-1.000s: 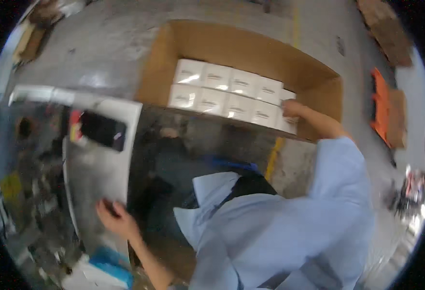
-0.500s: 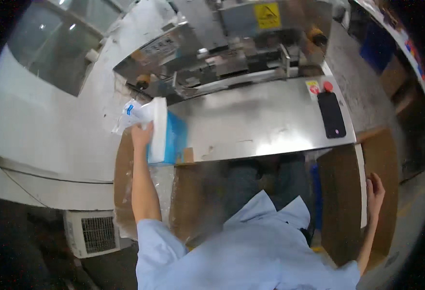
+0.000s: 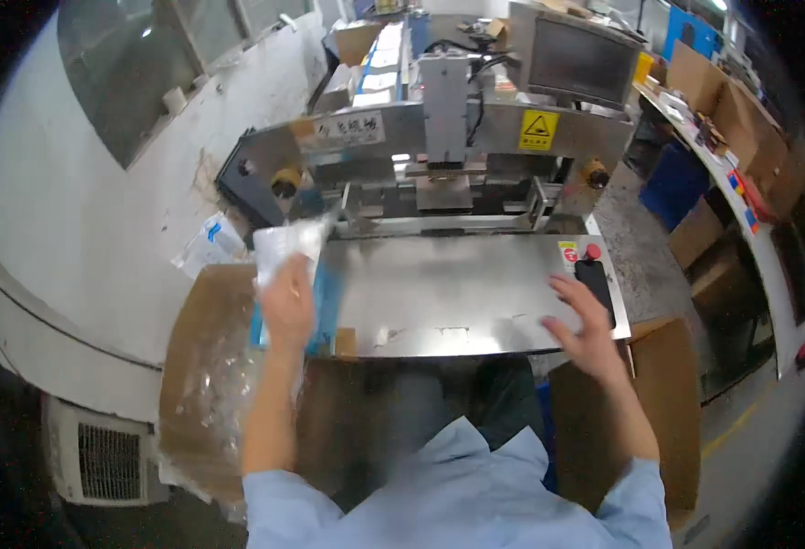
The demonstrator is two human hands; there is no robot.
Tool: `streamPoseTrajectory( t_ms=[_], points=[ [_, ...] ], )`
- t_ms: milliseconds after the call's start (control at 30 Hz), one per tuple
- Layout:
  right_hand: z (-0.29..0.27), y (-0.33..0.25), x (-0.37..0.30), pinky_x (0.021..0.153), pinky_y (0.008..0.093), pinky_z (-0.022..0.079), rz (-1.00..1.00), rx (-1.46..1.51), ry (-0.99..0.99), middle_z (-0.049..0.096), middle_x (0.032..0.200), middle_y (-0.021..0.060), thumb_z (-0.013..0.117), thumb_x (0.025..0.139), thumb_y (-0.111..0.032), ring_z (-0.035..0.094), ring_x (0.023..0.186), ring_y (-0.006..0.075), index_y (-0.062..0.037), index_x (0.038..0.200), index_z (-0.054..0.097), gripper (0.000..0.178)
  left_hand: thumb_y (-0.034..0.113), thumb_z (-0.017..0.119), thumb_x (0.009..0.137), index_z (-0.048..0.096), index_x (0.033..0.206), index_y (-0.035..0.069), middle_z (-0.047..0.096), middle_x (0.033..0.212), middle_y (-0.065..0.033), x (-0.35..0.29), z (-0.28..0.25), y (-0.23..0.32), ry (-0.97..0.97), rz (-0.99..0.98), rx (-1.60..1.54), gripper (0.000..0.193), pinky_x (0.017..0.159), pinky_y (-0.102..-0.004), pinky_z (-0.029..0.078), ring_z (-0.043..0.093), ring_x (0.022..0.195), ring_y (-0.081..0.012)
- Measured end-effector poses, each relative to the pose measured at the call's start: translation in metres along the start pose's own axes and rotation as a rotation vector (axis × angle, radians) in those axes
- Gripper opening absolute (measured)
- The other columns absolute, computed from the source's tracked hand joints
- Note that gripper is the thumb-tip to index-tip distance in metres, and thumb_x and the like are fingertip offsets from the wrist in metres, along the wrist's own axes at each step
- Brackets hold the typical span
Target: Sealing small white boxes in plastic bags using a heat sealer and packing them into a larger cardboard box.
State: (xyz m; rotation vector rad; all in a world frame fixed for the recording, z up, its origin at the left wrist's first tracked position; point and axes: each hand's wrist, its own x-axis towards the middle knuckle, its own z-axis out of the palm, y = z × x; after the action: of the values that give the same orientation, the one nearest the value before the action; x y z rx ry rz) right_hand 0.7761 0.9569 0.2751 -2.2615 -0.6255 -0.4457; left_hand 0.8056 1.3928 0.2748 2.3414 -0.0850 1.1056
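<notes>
My left hand [image 3: 288,297] is closed at the left end of the steel worktop [image 3: 448,284]. It grips a white, flat-looking piece [image 3: 279,245], smeared by motion, whose exact kind I cannot make out. Under and beside that hand stands a blue box [image 3: 327,306], partly covered by the hand and the white piece. My right hand [image 3: 587,331] hangs over the worktop's right front part, thumb and fingers apart, holding nothing. Next to it a black phone [image 3: 595,284] lies on the worktop, partly hidden by the fingers.
A metal machine [image 3: 444,188] spans the worktop's back, with a monitor [image 3: 581,62] above. A red button [image 3: 593,252] sits near the phone. Cardboard boxes stand at the left [image 3: 192,366] and right [image 3: 668,403], the left one holding clear plastic. A white plastic bag [image 3: 212,245] lies by the wall.
My left hand has come away from the side of the white-and-blue box with a white piece. My right hand has risen from the right cardboard box to above the worktop. The view has tilted up.
</notes>
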Motion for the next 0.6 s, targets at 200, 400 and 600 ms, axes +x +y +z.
streamPoseTrajectory(
  t_ms=[200, 400, 600],
  points=[
    [0.041, -0.059, 0.060, 0.091, 0.0343, 0.051, -0.191, 0.156, -0.045, 0.053, 0.133, 0.0204, 0.080, 0.078, -0.017, 0.058, 0.117, 0.0305, -0.0049, 0.130, 0.054, 0.059, 0.011, 0.055, 0.097, 0.070, 0.100, 0.002, 0.071, 0.093, -0.0145, -0.059, 0.007, 0.142, -0.496, -0.144, -0.543, 0.018, 0.069, -0.0336, 0.054, 0.071, 0.079, -0.0237],
    [0.043, -0.032, 0.034, 0.077, 0.0316, 0.052, 0.036, 0.395, -0.309, 0.068, 0.094, 0.0122, 0.077, 0.082, -0.016, 0.067, 0.085, 0.0183, -0.0033, 0.105, 0.065, 0.029, 0.013, 0.054, 0.098, 0.069, 0.101, -0.003, 0.072, 0.087, -0.0093, -0.091, 0.017, 0.162, -0.564, -0.332, -0.716, 0.021, 0.068, -0.0279, 0.053, 0.068, 0.073, -0.0134],
    [0.029, -0.015, 0.019, 0.064, 0.0313, 0.051, 0.114, 0.623, -0.460, 0.063, 0.073, 0.0122, 0.067, 0.091, -0.016, 0.064, 0.070, 0.0149, -0.0020, 0.086, 0.066, 0.014, 0.013, 0.056, 0.097, 0.069, 0.100, -0.003, 0.072, 0.085, -0.0084, -0.100, 0.029, 0.165, -0.639, -0.325, -0.725, 0.021, 0.068, -0.0269, 0.054, 0.067, 0.072, -0.0127]
  ],
)
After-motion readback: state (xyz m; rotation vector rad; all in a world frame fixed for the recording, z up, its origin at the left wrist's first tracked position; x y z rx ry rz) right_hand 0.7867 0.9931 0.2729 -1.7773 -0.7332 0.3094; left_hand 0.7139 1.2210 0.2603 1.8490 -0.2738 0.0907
